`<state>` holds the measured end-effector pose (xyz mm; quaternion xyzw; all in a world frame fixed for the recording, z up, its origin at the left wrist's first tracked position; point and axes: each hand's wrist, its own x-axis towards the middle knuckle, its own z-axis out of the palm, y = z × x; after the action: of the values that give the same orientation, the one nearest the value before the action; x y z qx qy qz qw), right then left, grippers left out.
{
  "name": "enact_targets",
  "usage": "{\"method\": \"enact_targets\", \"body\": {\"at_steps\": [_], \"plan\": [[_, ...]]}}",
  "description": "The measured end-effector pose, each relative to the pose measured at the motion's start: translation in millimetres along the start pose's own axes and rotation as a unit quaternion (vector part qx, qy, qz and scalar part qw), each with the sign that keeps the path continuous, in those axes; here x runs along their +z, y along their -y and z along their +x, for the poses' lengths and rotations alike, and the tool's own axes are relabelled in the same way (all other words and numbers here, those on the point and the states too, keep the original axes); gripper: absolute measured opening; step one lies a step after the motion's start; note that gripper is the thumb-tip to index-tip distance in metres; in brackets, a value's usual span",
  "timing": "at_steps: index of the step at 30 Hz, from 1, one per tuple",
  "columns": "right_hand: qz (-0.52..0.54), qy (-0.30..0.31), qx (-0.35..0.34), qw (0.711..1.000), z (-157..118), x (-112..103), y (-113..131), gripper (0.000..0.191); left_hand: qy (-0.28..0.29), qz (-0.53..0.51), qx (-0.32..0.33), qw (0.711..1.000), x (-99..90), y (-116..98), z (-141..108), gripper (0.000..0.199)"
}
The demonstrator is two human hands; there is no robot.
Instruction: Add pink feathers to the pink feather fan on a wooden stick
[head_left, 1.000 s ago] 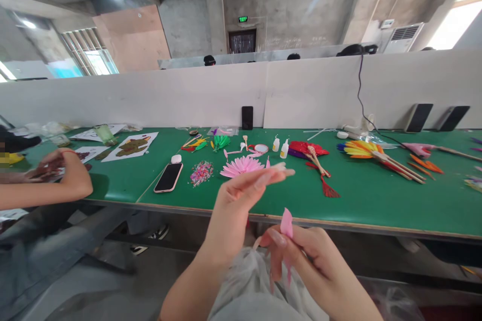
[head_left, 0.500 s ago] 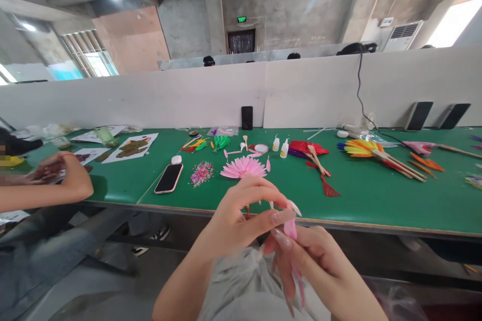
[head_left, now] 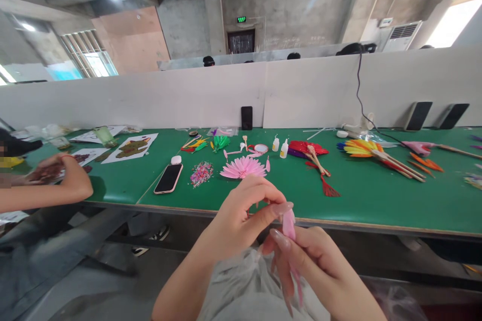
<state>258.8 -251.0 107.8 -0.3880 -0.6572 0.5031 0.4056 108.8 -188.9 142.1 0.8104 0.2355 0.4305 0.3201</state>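
A slim pink feather [head_left: 289, 224] is held upright over my lap, just in front of the table edge. My right hand [head_left: 314, 256] pinches it low between thumb and fingers, and its thin tail hangs below. Thumb and fingers of my left hand [head_left: 244, 213] close on the feather's top end. Behind my left hand, a fan of pink feathers [head_left: 243, 166] lies spread on the green table [head_left: 218, 198], with loose pink feathers around it. A small round mirror-like piece with a pink rim [head_left: 261, 148] lies beyond the fan.
Two small glue bottles [head_left: 283, 149], a red feather fan with tassel [head_left: 314, 153] and a yellow feather fan [head_left: 359, 148] lie to the right. A phone [head_left: 168, 178] and colourful sequins [head_left: 202, 174] are left. Another person's arm [head_left: 71, 180] rests at far left.
My left thumb and fingertips have shifted slightly up along the feather's top end, showing more of it. My right hand keeps its pinch nearly in place.
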Motion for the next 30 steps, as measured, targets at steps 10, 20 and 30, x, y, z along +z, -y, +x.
{"method": "enact_targets", "body": {"at_steps": [10, 20, 30], "plan": [[-0.032, -0.003, 0.000, 0.999, 0.9, -0.6, 6.7, 0.043, -0.046, 0.025, 0.018, 0.998, 3.3, 0.3, -0.2, 0.014], [-0.054, -0.013, 0.004, 0.998, 2.1, -4.4, 12.4, 0.044, -0.105, 0.050, 0.081, 0.990, 9.9, 3.7, 3.0, 0.008], [-0.057, -0.032, -0.007, 0.998, 1.2, -8.4, 10.3, 0.044, -0.136, 0.131, 0.140, 0.972, 18.5, 10.3, 6.4, 0.008]]}}
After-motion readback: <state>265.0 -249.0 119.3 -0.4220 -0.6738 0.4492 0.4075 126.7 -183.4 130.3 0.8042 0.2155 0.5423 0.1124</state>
